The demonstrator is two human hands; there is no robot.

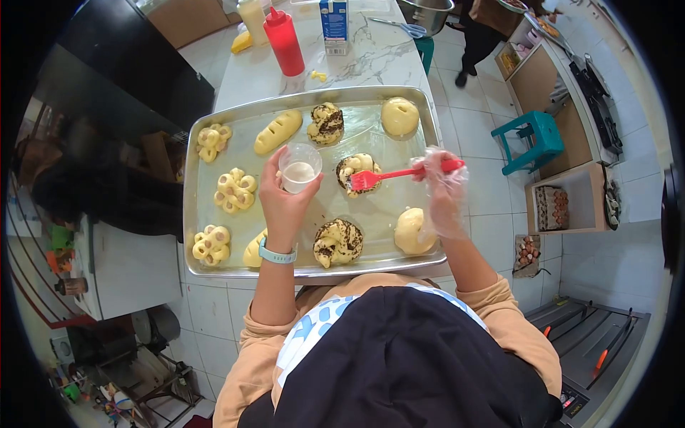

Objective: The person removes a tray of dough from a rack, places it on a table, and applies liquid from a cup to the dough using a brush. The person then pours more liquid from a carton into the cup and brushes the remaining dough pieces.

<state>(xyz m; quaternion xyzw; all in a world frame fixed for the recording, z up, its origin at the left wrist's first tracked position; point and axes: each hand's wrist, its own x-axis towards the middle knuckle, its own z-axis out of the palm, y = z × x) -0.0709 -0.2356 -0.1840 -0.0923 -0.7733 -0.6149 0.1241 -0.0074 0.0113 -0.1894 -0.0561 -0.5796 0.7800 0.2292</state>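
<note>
My left hand, bare and with a pale blue band at the wrist, is wrapped round a clear plastic cup with whitish liquid in it. In a clear plastic glove, my right hand grips a red pastry brush. The bristles rest on a dough twist with dark filling in the middle of the baking tray. Nearby on the tray lie another dark-streaked twist, a round bun, a slashed oval loaf and flower-shaped dough. My left forearm partly covers one oval loaf.
Past the tray, the marble-topped table holds a red squeeze bottle, a blue carton and scissors. A green stool stands to the right. Another person's legs show at the top right.
</note>
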